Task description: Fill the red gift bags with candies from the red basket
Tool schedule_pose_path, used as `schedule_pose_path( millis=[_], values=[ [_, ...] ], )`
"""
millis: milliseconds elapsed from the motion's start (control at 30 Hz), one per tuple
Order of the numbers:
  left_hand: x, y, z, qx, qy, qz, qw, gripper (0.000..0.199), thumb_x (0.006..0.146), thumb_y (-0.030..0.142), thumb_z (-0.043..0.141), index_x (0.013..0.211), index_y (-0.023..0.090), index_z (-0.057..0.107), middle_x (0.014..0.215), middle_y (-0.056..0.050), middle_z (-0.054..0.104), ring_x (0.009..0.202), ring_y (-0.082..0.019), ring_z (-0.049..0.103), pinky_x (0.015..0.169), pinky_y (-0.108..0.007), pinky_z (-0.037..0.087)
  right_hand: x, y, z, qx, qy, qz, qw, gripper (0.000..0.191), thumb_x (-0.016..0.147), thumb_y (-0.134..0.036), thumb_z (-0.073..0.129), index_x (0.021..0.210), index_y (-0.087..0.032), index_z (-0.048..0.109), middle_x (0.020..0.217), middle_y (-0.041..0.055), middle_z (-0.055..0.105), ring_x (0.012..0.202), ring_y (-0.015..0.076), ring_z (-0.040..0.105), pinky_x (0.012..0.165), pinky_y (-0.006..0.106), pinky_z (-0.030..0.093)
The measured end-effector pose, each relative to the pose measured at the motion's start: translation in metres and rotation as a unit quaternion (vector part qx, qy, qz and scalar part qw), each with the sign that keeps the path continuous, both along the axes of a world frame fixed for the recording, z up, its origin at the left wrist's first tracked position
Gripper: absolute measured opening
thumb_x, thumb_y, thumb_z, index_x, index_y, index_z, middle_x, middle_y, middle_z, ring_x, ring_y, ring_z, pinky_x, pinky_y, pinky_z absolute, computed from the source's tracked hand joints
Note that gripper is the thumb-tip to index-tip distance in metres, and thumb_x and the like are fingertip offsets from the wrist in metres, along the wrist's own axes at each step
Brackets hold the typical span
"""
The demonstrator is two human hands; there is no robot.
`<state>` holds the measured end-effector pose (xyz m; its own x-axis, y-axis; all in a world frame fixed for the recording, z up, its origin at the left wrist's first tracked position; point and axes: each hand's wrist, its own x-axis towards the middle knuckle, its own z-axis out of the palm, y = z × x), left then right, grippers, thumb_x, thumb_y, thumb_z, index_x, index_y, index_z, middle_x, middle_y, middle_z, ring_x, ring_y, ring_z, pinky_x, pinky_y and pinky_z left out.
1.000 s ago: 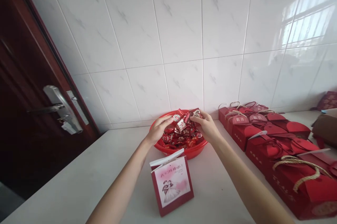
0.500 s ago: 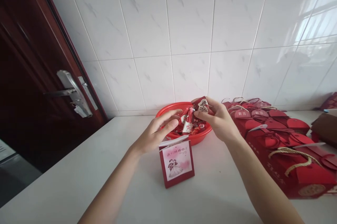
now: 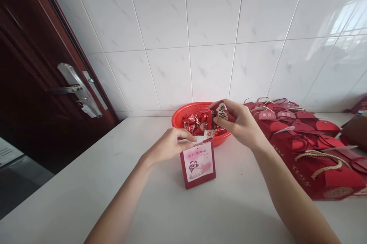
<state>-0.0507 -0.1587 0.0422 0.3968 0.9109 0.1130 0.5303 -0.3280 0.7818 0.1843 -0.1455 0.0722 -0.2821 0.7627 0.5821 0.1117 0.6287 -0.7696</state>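
Note:
My left hand (image 3: 169, 145) pinches the top edge of a small dark red gift box (image 3: 198, 164), printed with a couple in wedding clothes. The box stands upright on the white table. Over the red plastic basket, my right hand (image 3: 243, 123) grips a red candy packet (image 3: 221, 110) with cream lettering, between thumb and fingers. A red-and-white wrapped piece (image 3: 210, 134) shows just above the box's top; whether it is inside or behind it I cannot tell. The basket (image 3: 178, 113) behind the box holds several red-wrapped candies (image 3: 192, 119).
Rows of red gift boxes (image 3: 301, 137) with rope handles crowd the table's right side. A brown item (image 3: 354, 129) lies at the far right. White tiles (image 3: 166, 75) rise behind the table (image 3: 109, 183); a dark red door (image 3: 34, 56) with a metal handle (image 3: 80, 90) is at left.
My left hand has moved from the basket's front edge down onto the gift box's top. My right hand still holds the packet, while the wrapped red-and-white piece is now lower, at the box's top.

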Motion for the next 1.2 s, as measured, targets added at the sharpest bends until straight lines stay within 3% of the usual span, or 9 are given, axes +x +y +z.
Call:
schedule_pose_path(
  millis=[100, 233, 500, 667, 800, 1000, 1200],
  values=[
    [0.001, 0.002, 0.001, -0.022, -0.018, -0.030, 0.999, 0.034, 0.077, 0.040, 0.075, 0.103, 0.019, 0.075, 0.112, -0.007, 0.073, 0.110, -0.028, 0.064, 0.093, -0.036, 0.051, -0.007, 0.001, -0.004, 0.020, -0.035, -0.007, 0.999, 0.005, 0.080, -0.013, 0.057, 0.080, -0.018, 0.059, 0.063, -0.0050, 0.046, 0.058, 0.0100, 0.039, 0.052, 0.023, 0.032],
    [0.000, -0.002, 0.006, -0.054, -0.004, -0.058, 0.997, 0.037, 0.076, 0.038, 0.077, 0.107, 0.020, 0.072, 0.106, -0.003, 0.072, 0.100, -0.025, 0.065, 0.081, -0.030, 0.050, -0.014, 0.002, -0.011, 0.030, -0.068, 0.001, 0.997, 0.007, 0.081, -0.012, 0.053, 0.083, -0.018, 0.057, 0.069, -0.0028, 0.053, 0.062, 0.0114, 0.044, 0.054, 0.024, 0.034],
    [0.000, 0.000, 0.005, -0.084, -0.006, -0.075, 0.994, 0.030, 0.076, 0.038, 0.077, 0.098, 0.020, 0.067, 0.089, 0.001, 0.067, 0.081, -0.017, 0.061, 0.068, -0.025, 0.046, -0.023, 0.003, -0.019, 0.063, -0.144, 0.063, 0.986, 0.019, 0.082, -0.008, 0.048, 0.092, -0.019, 0.060, 0.075, -0.0012, 0.061, 0.063, 0.0117, 0.050, 0.055, 0.023, 0.035],
    [0.000, 0.001, 0.005, -0.092, -0.002, -0.061, 0.994, 0.029, 0.074, 0.041, 0.079, 0.087, 0.019, 0.065, 0.084, 0.001, 0.065, 0.075, -0.015, 0.060, 0.064, -0.024, 0.045, -0.024, 0.003, -0.020, 0.072, -0.132, 0.056, 0.987, 0.018, 0.082, -0.007, 0.049, 0.091, -0.019, 0.060, 0.069, -0.0031, 0.055, 0.059, 0.0106, 0.046, 0.054, 0.023, 0.035],
    [-0.001, 0.001, 0.004, -0.094, -0.004, -0.062, 0.994, 0.035, 0.074, 0.041, 0.079, 0.102, 0.021, 0.070, 0.091, -0.001, 0.071, 0.079, -0.018, 0.065, 0.070, -0.027, 0.050, -0.026, 0.003, -0.022, 0.074, -0.169, 0.065, 0.981, 0.016, 0.083, -0.007, 0.047, 0.086, -0.018, 0.059, 0.074, -0.0013, 0.055, 0.061, 0.0103, 0.045, 0.055, 0.023, 0.035],
    [-0.001, 0.001, 0.005, -0.088, 0.018, -0.040, 0.995, 0.063, 0.072, 0.045, 0.081, 0.130, 0.025, 0.064, 0.097, -0.002, 0.074, 0.091, -0.024, 0.070, 0.078, -0.031, 0.053, -0.021, 0.004, -0.019, 0.060, -0.160, 0.056, 0.984, 0.015, 0.085, -0.011, 0.050, 0.092, -0.018, 0.061, 0.067, -0.0026, 0.048, 0.058, 0.0110, 0.037, 0.052, 0.024, 0.028],
    [-0.001, 0.003, 0.003, -0.108, 0.010, -0.045, 0.993, 0.070, 0.073, 0.043, 0.081, 0.138, 0.025, 0.058, 0.107, -0.005, 0.075, 0.097, -0.026, 0.070, 0.081, -0.033, 0.054, -0.021, 0.006, -0.022, 0.044, -0.167, 0.095, 0.980, 0.018, 0.086, -0.010, 0.049, 0.095, -0.018, 0.062, 0.083, 0.0010, 0.060, 0.066, 0.0119, 0.048, 0.057, 0.025, 0.035]
  ],
)
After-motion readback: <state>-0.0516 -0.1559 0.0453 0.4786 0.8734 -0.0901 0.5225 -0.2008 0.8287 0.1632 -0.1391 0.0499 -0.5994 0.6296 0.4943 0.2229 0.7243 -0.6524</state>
